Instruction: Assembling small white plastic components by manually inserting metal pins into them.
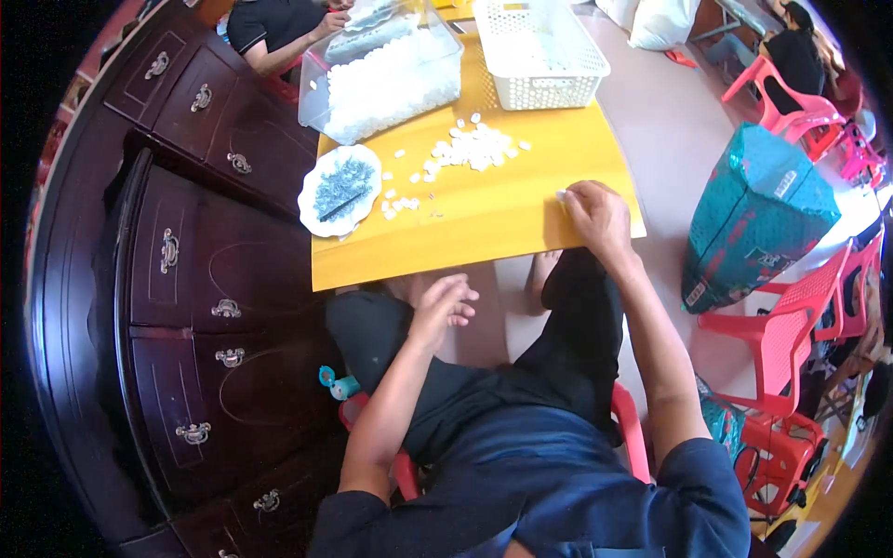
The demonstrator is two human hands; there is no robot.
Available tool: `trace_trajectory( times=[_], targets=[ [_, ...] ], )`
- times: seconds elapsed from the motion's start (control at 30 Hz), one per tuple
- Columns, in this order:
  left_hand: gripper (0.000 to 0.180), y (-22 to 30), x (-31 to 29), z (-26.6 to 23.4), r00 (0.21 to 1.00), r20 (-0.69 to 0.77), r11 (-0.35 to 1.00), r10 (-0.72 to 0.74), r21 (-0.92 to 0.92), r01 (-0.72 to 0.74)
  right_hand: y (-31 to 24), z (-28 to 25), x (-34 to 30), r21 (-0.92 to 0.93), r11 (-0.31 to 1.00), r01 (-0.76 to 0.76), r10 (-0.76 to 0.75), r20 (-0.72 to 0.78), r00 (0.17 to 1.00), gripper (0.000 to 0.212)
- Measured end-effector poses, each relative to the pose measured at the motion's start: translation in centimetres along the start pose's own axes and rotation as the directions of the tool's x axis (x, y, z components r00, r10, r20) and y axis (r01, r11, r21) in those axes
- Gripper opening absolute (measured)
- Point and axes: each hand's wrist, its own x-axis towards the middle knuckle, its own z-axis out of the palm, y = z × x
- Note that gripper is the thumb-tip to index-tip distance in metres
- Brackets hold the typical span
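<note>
My right hand (600, 219) rests over the right end of the yellow table (502, 219), fingers pinched on a small white piece (561, 194). Below the table's near edge, above my lap, my left hand (445, 307) hangs with loosely bent fingers apart and nothing seen in it. A loose pile of small white pieces (474, 147) lies mid-table, with several strays to its left. On the left stands a white scalloped plate (314, 212) heaped with small bluish-grey parts (342, 186); a dark thin stick (344, 206) lies across them.
At the table's far side stand a clear bin (453, 74) of white pieces and a white perforated basket (549, 93). A person (270, 33) sits behind the bin. Dark drawers (233, 232) line my left. A teal woven bag (753, 214) and pink chairs (777, 335) stand at right.
</note>
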Motion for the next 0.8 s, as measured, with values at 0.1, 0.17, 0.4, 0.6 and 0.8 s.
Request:
trace_trajectory(
  times=[0.1,0.17,0.4,0.6,0.8],
  targets=[
    [0.04,2.1,0.4,-2.2,0.996,-0.084,0.955,0.041,-0.289,-0.063,0.9,1.1,1.2,-0.213,0.969,0.122,-0.138,-0.06,0.989,0.015],
    [0.04,4.2,0.2,-2.7,0.996,-0.081,0.946,0.048,-0.316,-0.071,0.0,1.5,1.6,-0.24,0.954,0.182,-0.209,-0.093,0.973,0.014],
    [0.032,6.0,-1.0,-4.7,0.984,-0.164,0.907,0.062,-0.402,-0.124,-0.8,0.6,2.2,-0.552,0.83,0.08,-0.238,-0.221,0.946,0.049],
    [0.028,9.6,1.1,-5.9,0.979,-0.188,0.918,0.081,-0.37,-0.147,-0.5,1.3,7.1,-0.264,0.904,-0.335,0.346,-0.005,0.938,0.066],
    [0.025,8.9,-1.1,-3.4,0.981,-0.166,0.91,0.102,-0.382,-0.16,0.6,-2.1,4.7,-0.237,0.948,-0.21,0.202,-0.059,0.978,0.063]
  ],
)
